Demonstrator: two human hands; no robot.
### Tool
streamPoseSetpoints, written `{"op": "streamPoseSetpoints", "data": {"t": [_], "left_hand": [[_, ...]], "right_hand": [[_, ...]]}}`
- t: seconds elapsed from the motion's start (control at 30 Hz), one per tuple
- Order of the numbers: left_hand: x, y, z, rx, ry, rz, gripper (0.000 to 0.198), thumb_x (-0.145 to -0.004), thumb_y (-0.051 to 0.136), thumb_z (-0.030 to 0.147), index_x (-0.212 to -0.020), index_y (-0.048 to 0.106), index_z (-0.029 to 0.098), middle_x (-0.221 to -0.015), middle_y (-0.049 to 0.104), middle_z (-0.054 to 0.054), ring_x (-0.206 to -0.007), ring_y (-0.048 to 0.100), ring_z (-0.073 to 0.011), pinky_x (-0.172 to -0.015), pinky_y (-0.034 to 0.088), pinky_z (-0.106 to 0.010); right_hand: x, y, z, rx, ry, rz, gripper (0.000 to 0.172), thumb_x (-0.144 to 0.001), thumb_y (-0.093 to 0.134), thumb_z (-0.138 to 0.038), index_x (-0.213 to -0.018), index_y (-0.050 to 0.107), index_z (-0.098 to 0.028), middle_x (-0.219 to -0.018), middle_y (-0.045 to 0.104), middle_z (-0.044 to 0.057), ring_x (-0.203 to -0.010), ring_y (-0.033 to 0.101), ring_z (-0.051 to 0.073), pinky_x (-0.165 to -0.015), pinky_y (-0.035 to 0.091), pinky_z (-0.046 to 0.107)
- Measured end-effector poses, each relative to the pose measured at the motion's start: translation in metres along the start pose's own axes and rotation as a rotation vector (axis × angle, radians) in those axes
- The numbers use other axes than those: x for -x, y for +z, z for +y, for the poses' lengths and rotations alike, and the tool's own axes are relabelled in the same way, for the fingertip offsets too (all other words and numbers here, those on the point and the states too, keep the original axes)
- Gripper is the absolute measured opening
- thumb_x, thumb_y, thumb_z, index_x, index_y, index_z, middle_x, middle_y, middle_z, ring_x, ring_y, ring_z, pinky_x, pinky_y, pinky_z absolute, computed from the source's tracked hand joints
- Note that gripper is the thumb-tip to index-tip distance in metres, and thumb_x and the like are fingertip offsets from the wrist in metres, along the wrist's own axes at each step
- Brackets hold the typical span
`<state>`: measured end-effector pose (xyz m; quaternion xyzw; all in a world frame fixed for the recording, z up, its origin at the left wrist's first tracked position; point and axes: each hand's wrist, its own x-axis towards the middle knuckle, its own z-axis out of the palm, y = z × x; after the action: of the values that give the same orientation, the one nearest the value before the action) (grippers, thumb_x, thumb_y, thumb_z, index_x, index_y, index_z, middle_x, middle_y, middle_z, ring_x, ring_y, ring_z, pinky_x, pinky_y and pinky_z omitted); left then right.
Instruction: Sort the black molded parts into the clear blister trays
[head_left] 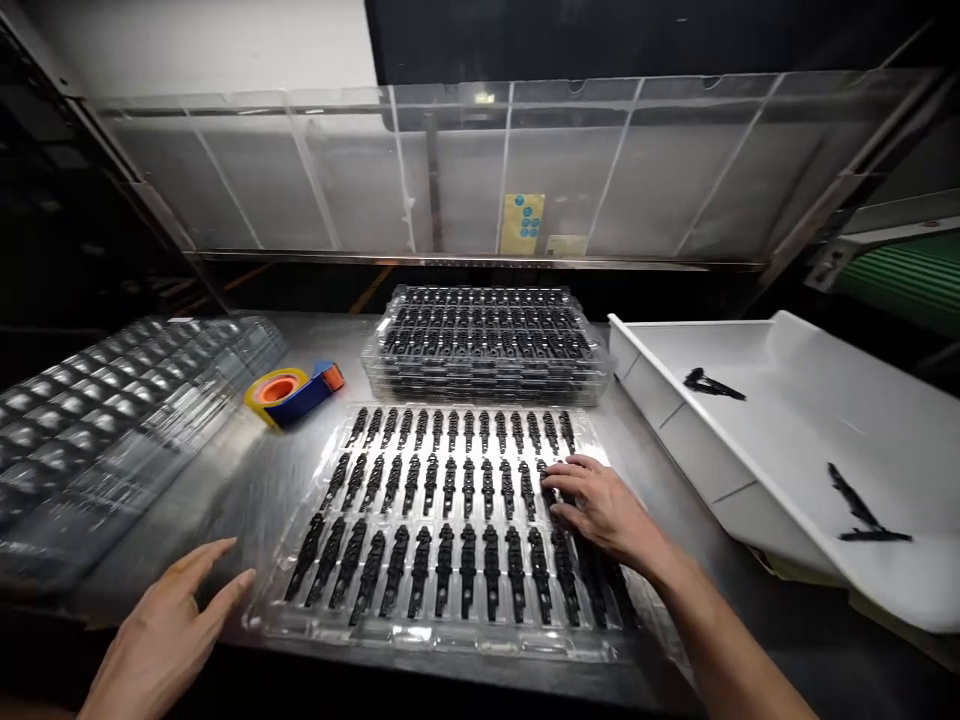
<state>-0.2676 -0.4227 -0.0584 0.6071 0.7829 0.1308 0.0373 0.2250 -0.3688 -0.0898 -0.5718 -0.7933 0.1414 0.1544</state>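
A clear plastic tray (360,632) lies flat on the metal table, with three rows of slim black plastic parts (467,570) in its slots. Over the tray's right side is my right hand (604,508), its fingers bent and closed at a black plastic part (543,470) in the middle row. The hand covers the slots beneath it, so part of that row is hidden. My left hand (161,630) is off the tray's left edge, thumb and fingers apart, holding nothing.
Behind the tray stand stacked filled trays (487,375). Tape rolls (296,392) lie left of them, beside a tall stack of clear trays (112,430). A white bin (787,400) at right holds loose black parts (862,510). A transparent panel (450,180) hangs at the back.
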Motion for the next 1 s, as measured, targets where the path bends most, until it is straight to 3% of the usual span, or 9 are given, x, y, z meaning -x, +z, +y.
{"op": "streamPoseSetpoints", "data": {"t": [0.13, 0.37, 0.6, 0.77, 0.9, 1.0], "left_hand": [[0.013, -0.007, 0.006, 0.014, -0.092, -0.086, 0.053, -0.078, 0.045, 0.053, -0.114, 0.058, 0.017, -0.127, 0.059, -0.013, -0.111, 0.059, -0.0327, -0.099, 0.045, -0.043], [0.028, 0.006, -0.007, 0.104, -0.045, -0.045, 0.047, -0.079, 0.05, 0.05, -0.116, 0.058, 0.021, -0.128, 0.058, -0.01, -0.109, 0.06, -0.0306, -0.099, 0.045, -0.041], [0.044, 0.006, -0.029, 0.125, -0.084, -0.012, 0.051, -0.078, 0.048, 0.051, -0.115, 0.059, 0.017, -0.126, 0.059, -0.012, -0.112, 0.057, -0.031, -0.102, 0.043, -0.043], [0.049, -0.002, -0.028, 0.169, -0.102, 0.009, 0.054, -0.077, 0.049, 0.053, -0.114, 0.061, 0.017, -0.125, 0.059, -0.011, -0.11, 0.058, -0.0306, -0.1, 0.045, -0.043], [0.045, -0.007, -0.014, 0.252, -0.087, 0.05, 0.049, -0.08, 0.05, 0.052, -0.114, 0.061, 0.019, -0.123, 0.061, -0.009, -0.108, 0.059, -0.0282, -0.097, 0.047, -0.043], [0.039, -0.002, 0.0, 0.284, 0.024, 0.102, 0.039, -0.085, 0.05, 0.045, -0.112, 0.062, 0.019, -0.121, 0.062, -0.008, -0.108, 0.059, -0.0257, -0.096, 0.048, -0.042]], "right_hand": [[-0.003, 0.004, -0.006, 0.011, -0.033, 0.018, 0.028, -0.087, 0.059, -0.03, -0.113, 0.066, -0.024, -0.125, 0.061, 0.002, -0.122, 0.043, 0.03, -0.099, 0.042, 0.049], [-0.02, 0.007, -0.027, 0.05, -0.063, -0.074, 0.029, -0.085, 0.061, -0.032, -0.112, 0.066, -0.024, -0.125, 0.062, 0.001, -0.122, 0.044, 0.03, -0.098, 0.042, 0.051], [-0.03, 0.008, -0.038, 0.08, -0.119, -0.078, 0.03, -0.086, 0.059, -0.036, -0.113, 0.066, -0.025, -0.127, 0.06, 0.001, -0.124, 0.043, 0.03, -0.099, 0.041, 0.051], [-0.04, 0.016, -0.044, 0.116, -0.157, -0.13, 0.032, -0.084, 0.058, -0.042, -0.109, 0.068, -0.025, -0.125, 0.061, 0.001, -0.122, 0.044, 0.034, -0.098, 0.041, 0.056], [-0.035, 0.018, -0.034, 0.079, -0.159, -0.025, 0.04, -0.085, 0.051, -0.053, -0.108, 0.069, -0.025, -0.125, 0.062, 0.005, -0.122, 0.046, 0.035, -0.094, 0.044, 0.058], [-0.006, 0.019, -0.014, 0.02, -0.111, 0.154, 0.053, -0.084, 0.043, -0.064, -0.105, 0.069, -0.024, -0.12, 0.064, 0.009, -0.113, 0.055, 0.035, -0.087, 0.05, 0.056]]}}
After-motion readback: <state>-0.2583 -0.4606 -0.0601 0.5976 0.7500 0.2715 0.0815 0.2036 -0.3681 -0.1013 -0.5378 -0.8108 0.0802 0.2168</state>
